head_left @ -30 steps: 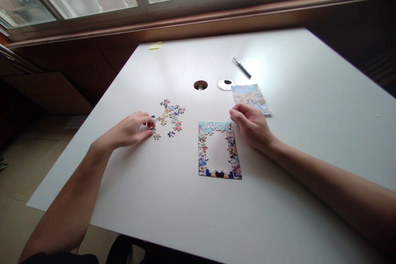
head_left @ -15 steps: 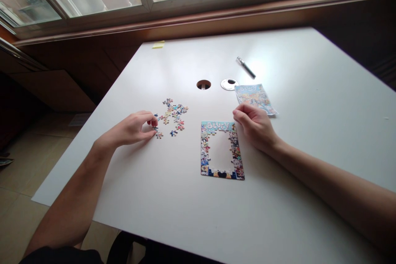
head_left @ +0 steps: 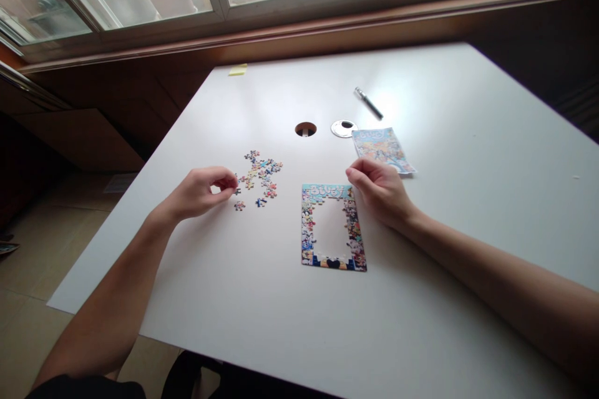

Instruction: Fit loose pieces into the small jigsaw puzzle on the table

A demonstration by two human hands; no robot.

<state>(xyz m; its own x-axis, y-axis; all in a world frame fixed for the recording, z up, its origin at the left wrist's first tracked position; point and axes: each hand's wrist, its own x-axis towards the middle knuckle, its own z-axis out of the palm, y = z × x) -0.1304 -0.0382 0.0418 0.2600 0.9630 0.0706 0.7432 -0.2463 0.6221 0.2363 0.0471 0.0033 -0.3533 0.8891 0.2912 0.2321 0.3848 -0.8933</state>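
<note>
My left hand [head_left: 201, 192] pinches its fingers [head_left: 228, 184] narrow at the left edge of the loose pieces [head_left: 260, 173]. My right hand [head_left: 380, 192], curled shut, rests at the top right corner of the puzzle frame [head_left: 306, 230]. Bare tabletop [head_left: 281, 312] spreads before me.

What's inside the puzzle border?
Only bare white table shows through the puzzle border; no loose pieces lie inside. The right hand rests at its top right corner, hiding whatever is beneath it.
</note>
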